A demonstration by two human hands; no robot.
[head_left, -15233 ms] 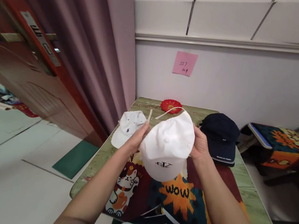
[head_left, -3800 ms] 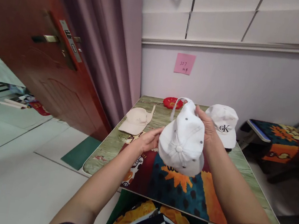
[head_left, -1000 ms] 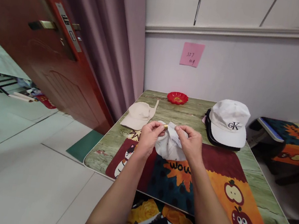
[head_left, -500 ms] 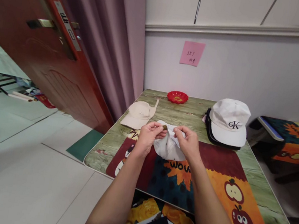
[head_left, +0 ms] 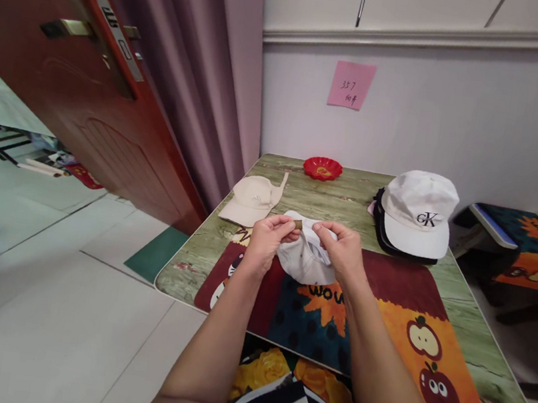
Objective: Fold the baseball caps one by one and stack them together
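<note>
A white cap (head_left: 304, 264) lies over the patterned mat, its back opening turned up toward my hands. Between the thumb and fingers of my left hand (head_left: 267, 238) is a small brass-coloured buckle (head_left: 298, 224) at the cap's strap. My right hand (head_left: 344, 252) pinches the other side of the back strap; its very end is hidden by the fingers. Just beyond my left hand rests a beige cap (head_left: 250, 199) with its strap sticking up loose.
White caps with a CK mark (head_left: 417, 213) are stacked on dark ones at the table's right. A red scalloped dish (head_left: 323, 168) stands at the back. The printed mat (head_left: 401, 285) covers the front of the wooden-look table (head_left: 350, 197). An open door (head_left: 121, 139) stands left.
My hands stay at the white cap's strap, with the buckle turned a little more into view. The whole view has shifted slightly, as the camera tilted down.
</note>
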